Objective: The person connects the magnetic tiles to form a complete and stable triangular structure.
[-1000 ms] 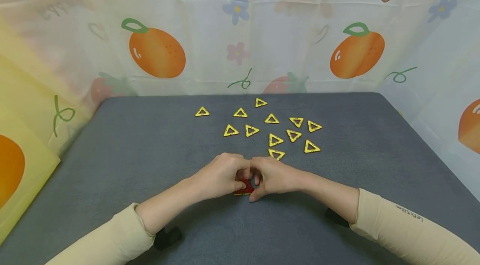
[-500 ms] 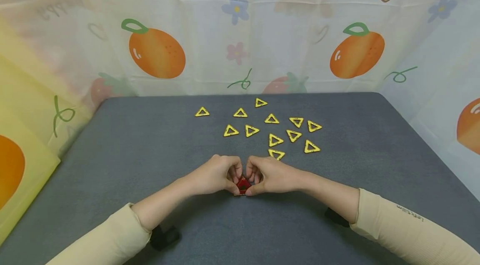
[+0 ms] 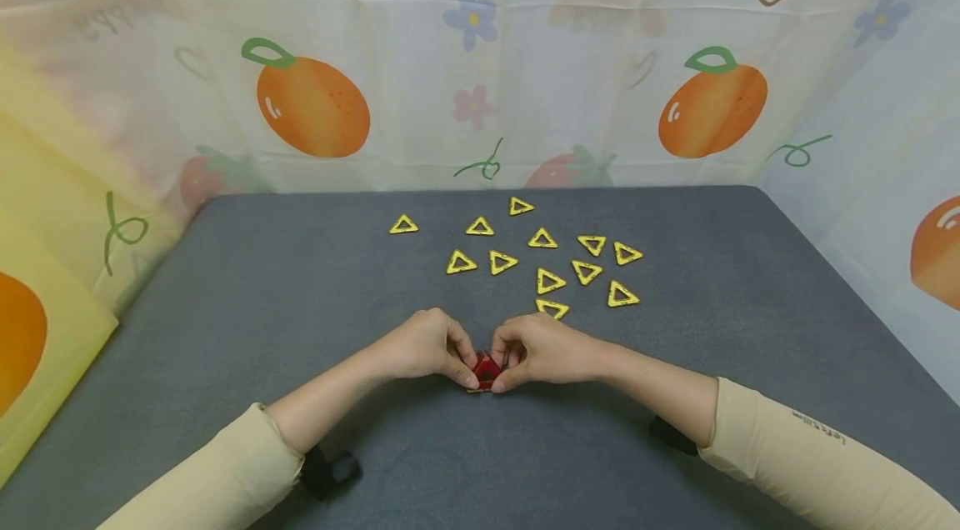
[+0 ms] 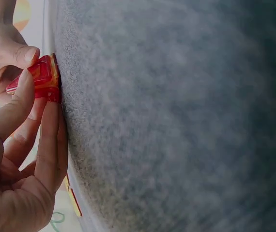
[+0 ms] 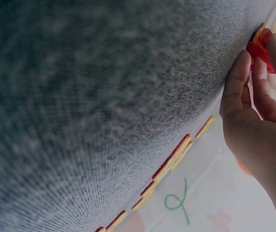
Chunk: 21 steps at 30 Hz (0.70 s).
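A small red, pyramid-like form of hollow triangle pieces stands on the dark grey table near its front, with a yellow edge at its base. From the left, my left hand pinches it between thumb and fingertips. On the other side my right hand pinches it too, thumb at the front near the base. The left wrist view shows glossy red faces of the form between both thumbs. In the right wrist view, fingers cover much of the red form. Its back is hidden.
Several flat yellow triangle frames lie scattered behind the hands, the nearest yellow triangle just beyond my right hand and a far-left yellow triangle apart from the others. The grey table meets a fruit-printed curtain at the back.
The hands, at first close together over the red form, have drawn apart to either side, so more of it shows. My left fingers have come down onto its side. The yellow triangles stay put.
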Available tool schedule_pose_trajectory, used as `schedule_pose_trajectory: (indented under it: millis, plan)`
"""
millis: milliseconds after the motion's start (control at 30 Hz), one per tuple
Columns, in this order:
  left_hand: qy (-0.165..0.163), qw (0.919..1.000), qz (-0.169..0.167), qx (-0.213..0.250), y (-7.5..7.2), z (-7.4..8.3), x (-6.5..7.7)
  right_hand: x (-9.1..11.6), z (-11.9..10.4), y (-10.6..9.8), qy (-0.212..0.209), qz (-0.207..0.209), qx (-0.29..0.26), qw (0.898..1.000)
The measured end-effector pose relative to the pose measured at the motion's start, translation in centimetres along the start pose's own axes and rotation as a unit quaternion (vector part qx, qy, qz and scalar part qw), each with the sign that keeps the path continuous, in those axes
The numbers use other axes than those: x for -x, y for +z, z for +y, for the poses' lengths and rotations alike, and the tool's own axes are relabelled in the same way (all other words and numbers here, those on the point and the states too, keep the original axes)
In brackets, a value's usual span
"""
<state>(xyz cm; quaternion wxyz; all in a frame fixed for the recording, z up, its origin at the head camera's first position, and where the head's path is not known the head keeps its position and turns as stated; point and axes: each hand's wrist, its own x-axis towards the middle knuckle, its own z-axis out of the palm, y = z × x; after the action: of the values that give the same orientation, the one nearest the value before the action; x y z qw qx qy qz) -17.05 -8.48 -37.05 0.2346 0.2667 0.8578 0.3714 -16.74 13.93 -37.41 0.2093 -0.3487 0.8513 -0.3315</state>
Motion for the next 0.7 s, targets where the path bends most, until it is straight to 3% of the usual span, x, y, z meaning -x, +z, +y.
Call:
schedule_pose_trajectory:
  millis: [300, 433, 700]
  plan:
    - [0.011, 0.9998, -0.009, 0.014, -0.3, -0.2, -0.2, -0.3, -0.3, -0.3, 0.02, -0.005, -0.017, 1.0]
    - [0.014, 0.9995, -0.006, 0.028, -0.7, -0.4, -0.2, -0.6, -0.5, -0.5, 0.026, 0.012, -0.007, 1.0]
    - [-0.023, 0.9921, 0.0, 0.124, -2.8, -1.0, -0.3, -2.0, -1.6, -1.4, 0.064, 0.066, -0.028, 0.995]
